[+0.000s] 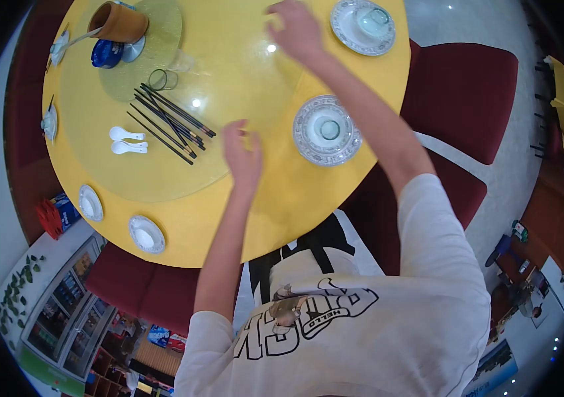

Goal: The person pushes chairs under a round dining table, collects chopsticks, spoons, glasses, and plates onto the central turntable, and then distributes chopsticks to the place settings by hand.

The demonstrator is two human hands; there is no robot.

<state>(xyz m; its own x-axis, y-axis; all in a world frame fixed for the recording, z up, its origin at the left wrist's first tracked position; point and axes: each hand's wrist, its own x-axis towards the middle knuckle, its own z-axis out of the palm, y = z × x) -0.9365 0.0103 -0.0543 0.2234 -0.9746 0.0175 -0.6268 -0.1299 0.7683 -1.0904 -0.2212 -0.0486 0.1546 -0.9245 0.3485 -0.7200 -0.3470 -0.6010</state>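
My left hand (pixel 243 155) hovers over the near side of the yellow round table (pixel 275 218), fingers loosely apart, nothing visible in it. To its left, a loose pile of dark chopsticks (pixel 171 122) lies on the glass turntable (pixel 219 73). Two or more white spoons (pixel 128 147) rest further left. My right hand (pixel 295 30) reaches toward the far side, thumb and fingers apart, with no object seen in it. A patterned plate with a glass cup (pixel 373 23) is right of that hand. Below my right forearm sits another plate setting with a glass cup (pixel 329 130).
An empty-looking glass (pixel 158 80) stands beyond the chopsticks. A brown pot (pixel 118 23) and a blue container (pixel 106 54) stand at the back left. Small bowls on plates (pixel 146 234) line the left rim. Dark red chairs (pixel 461 99) surround the table.
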